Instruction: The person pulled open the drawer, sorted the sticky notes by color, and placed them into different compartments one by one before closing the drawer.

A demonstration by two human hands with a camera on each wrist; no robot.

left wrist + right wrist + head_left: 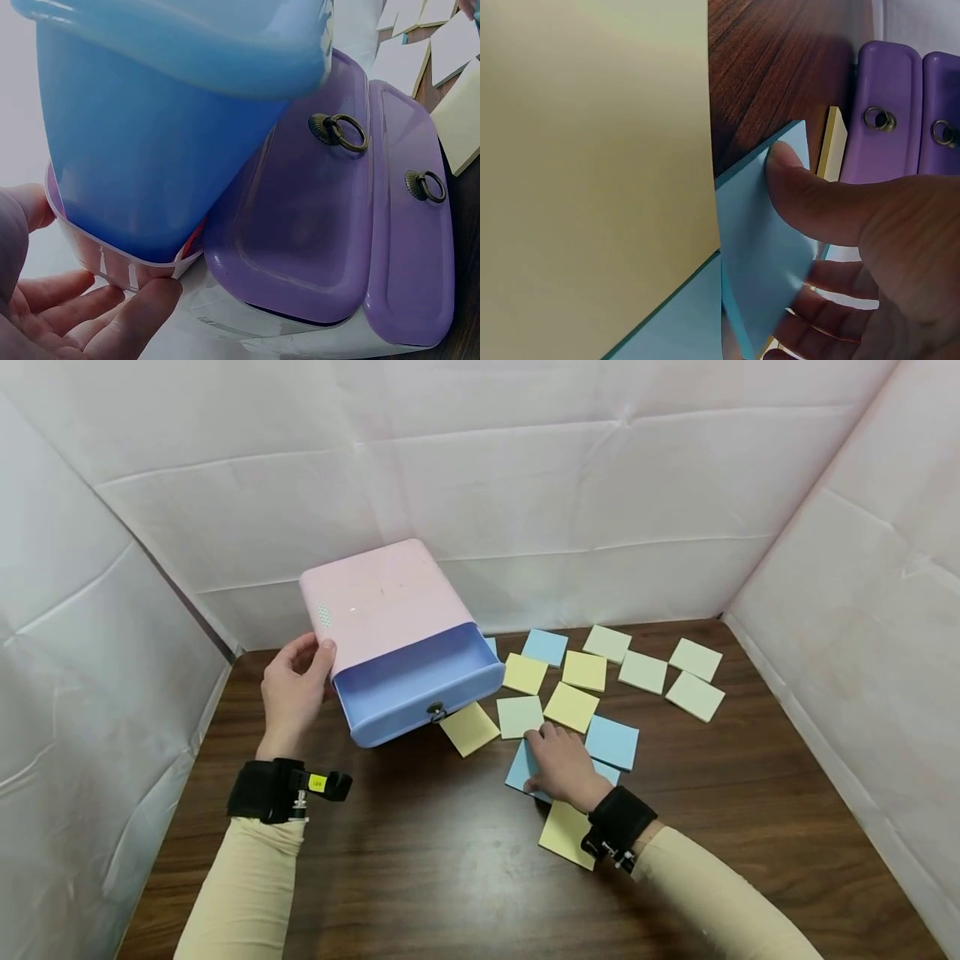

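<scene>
On the table, all places given from the drawer box:
Left hand (294, 687): against the box's left side, thumb up on the pink shell, fingers loosely spread and relaxed in the left wrist view (67, 315); gripping nothing, only steadying the shell.
Left arm: beige sleeve and black wrist strap, reaching in from below-left of the box.
Right hand (561, 766): lower right of the box, palm down on the notes; thumb and fingers pinched on a blue sticky note (522, 766), lifting its edge, thumb pressed on top in the right wrist view (769, 247).
Right arm: beige sleeve, black strap, stretched in from the lower right.
Drawer box (382, 602): pink shell, tilted, rear-left part of the table (420, 860); blue drawer (416, 689) pulled out toward the viewer, ring pull (437, 712) on its front.
Wrist views of the box: two purple drawer fronts with ring pulls (337, 133) beneath the open one.
Blue note: just right of the drawer front, under the right hand, well apart from the left hand.
Nearby notes: yellow note (469, 728) partly under the drawer front; yellow note (567, 833) beside the right wrist; second blue note (612, 742) just right of the hand.
Farther notes: blue, yellow and pale green squares scattered right of the box, toward the white wall (600, 485).
In the way: overlapping neighbouring notes touching the pinched one.
</scene>
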